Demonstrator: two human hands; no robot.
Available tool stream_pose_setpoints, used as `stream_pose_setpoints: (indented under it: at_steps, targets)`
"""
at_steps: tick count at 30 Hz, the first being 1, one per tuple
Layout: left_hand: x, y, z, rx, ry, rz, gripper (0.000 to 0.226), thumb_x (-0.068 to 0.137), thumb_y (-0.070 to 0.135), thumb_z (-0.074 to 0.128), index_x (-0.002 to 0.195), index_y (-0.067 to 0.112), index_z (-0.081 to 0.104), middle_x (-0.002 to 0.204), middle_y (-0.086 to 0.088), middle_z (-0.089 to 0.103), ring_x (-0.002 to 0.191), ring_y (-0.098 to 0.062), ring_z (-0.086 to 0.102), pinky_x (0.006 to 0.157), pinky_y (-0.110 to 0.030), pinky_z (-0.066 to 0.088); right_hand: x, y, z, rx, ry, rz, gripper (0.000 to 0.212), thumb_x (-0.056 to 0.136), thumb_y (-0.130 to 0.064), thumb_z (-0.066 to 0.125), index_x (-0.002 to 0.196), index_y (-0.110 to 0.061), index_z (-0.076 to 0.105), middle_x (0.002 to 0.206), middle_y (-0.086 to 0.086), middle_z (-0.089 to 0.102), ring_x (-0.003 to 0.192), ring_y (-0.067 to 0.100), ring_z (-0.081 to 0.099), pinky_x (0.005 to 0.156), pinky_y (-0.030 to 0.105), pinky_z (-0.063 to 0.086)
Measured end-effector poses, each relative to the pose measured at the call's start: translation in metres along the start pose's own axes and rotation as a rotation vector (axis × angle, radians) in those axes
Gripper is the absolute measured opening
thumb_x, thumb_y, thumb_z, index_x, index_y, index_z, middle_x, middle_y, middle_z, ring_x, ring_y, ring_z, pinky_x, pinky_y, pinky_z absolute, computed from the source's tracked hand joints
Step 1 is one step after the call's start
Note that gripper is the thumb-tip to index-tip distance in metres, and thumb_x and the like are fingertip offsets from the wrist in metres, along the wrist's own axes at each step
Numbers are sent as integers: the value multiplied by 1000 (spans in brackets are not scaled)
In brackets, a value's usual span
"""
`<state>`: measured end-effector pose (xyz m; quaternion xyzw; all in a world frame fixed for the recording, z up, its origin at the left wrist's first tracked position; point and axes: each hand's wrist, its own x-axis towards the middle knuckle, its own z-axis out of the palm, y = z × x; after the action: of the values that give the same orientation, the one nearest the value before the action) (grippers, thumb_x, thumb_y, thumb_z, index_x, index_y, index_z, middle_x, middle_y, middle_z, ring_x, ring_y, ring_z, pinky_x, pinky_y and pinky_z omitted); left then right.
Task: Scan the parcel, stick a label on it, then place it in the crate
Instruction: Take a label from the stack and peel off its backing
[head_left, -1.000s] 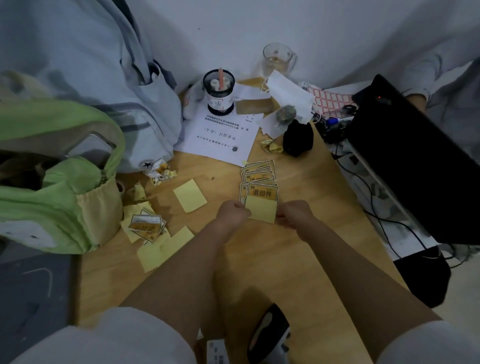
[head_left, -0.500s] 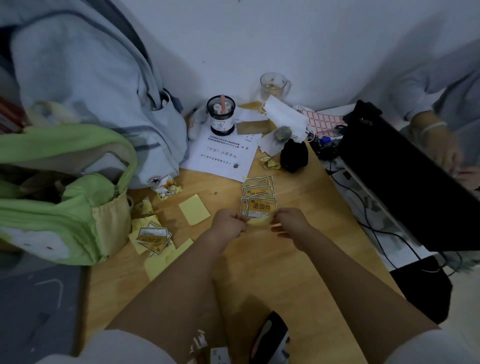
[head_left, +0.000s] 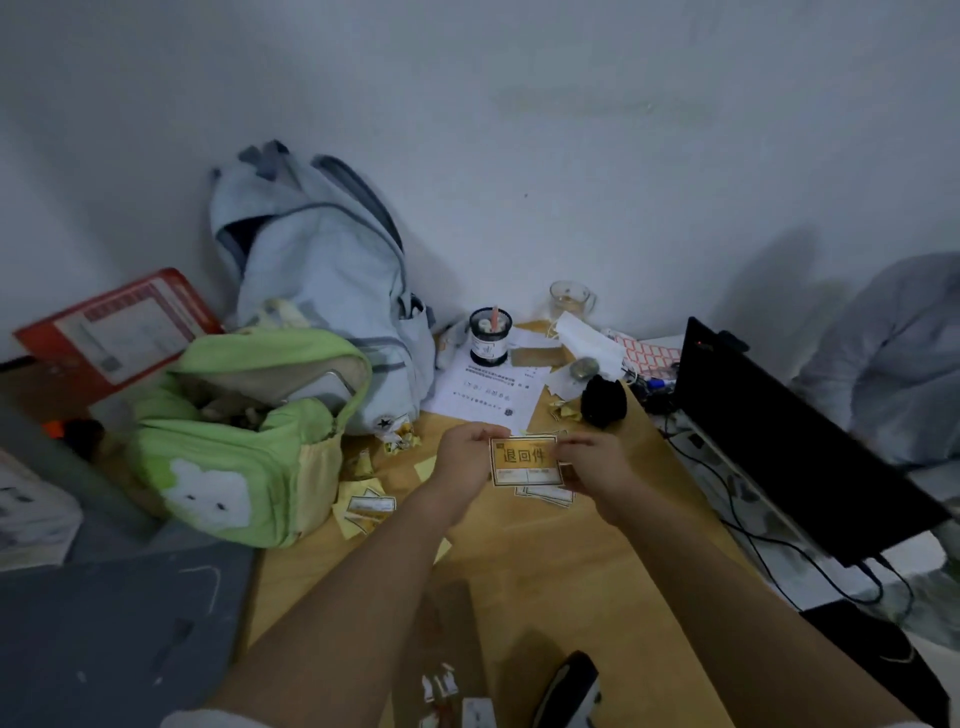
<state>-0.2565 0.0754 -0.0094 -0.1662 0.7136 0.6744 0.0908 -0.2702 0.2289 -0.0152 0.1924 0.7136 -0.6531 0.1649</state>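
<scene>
A yellow label with black characters is held up above the wooden table, printed side facing me. My left hand pinches its left edge and my right hand pinches its right edge. Under the hands lies a small pile of more labels. The black handheld scanner lies at the near table edge between my forearms. A red and white flat parcel leans at the far left behind the green bag. No crate is visible.
A green bag and a pale blue backpack crowd the table's left side. Yellow backing papers litter the wood. A cup, glass mug, printed sheet and black laptop stand behind and right. Another person's sleeve is at right.
The label has come free of its yellow backing and now sits lifted between both hands, printed face up. My head tilted upward, bringing more wall and the red parcel into view.
</scene>
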Motion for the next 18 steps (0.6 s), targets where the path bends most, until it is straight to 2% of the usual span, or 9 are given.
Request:
stream_pose_setpoints:
  at_steps: [2, 4, 6, 10, 13, 17, 18]
  targets:
    - [-13, 12, -8, -18, 6, 19, 29, 92, 0, 37, 97, 7, 65, 92, -16, 64, 79, -29, 59, 66, -33, 49, -16, -9, 4, -2, 28, -75, 18, 89, -2, 61, 77, -15, 64, 84, 8, 66, 70, 21, 62, 60, 29, 52]
    - [-26, 22, -17, 11, 1, 67, 22, 92, 4, 47, 105, 10, 64, 104, -17, 65, 90, -31, 62, 77, -40, 52, -31, -19, 10, -10, 27, -131, 20, 88, -4, 62, 78, -21, 66, 89, 8, 65, 78, 23, 61, 62, 30, 51]
    - [-38, 32, -25, 68, -5, 126, 25, 87, 1, 55, 109, 10, 63, 109, -13, 64, 92, -27, 63, 83, -40, 54, -45, -29, 17, 2, 19, -176, 22, 88, -4, 63, 80, -23, 67, 92, 8, 66, 81, 22, 62, 65, 31, 52]
    - [-64, 55, -40, 44, 50, 217, 24, 85, -3, 56, 97, 18, 60, 114, -13, 63, 93, -25, 61, 80, -37, 53, -75, -52, 28, 121, -44, -224, 12, 92, -10, 57, 92, -12, 69, 88, 11, 70, 76, 23, 64, 67, 31, 51]
    - [-84, 73, -52, -9, 109, 298, 24, 86, -3, 54, 99, 17, 58, 110, -11, 63, 94, -25, 61, 72, -28, 50, -95, -67, 34, 187, -205, -196, 23, 98, -22, 47, 101, -8, 65, 91, 13, 69, 80, 25, 63, 72, 32, 50]
    - [-109, 90, -70, -88, 128, 396, 23, 88, -6, 52, 100, 13, 58, 91, 1, 62, 80, -16, 61, 57, -17, 54, -120, -84, 40, 285, -433, -213, 29, 99, -24, 43, 89, -11, 66, 81, 10, 72, 78, 25, 61, 73, 33, 46]
    - [-113, 94, -74, -98, 135, 419, 24, 88, -6, 53, 98, 14, 59, 88, 2, 62, 78, -15, 61, 58, -17, 55, -126, -87, 41, 314, -473, -219, 29, 99, -24, 42, 90, -11, 67, 81, 9, 72, 78, 24, 60, 73, 33, 46]
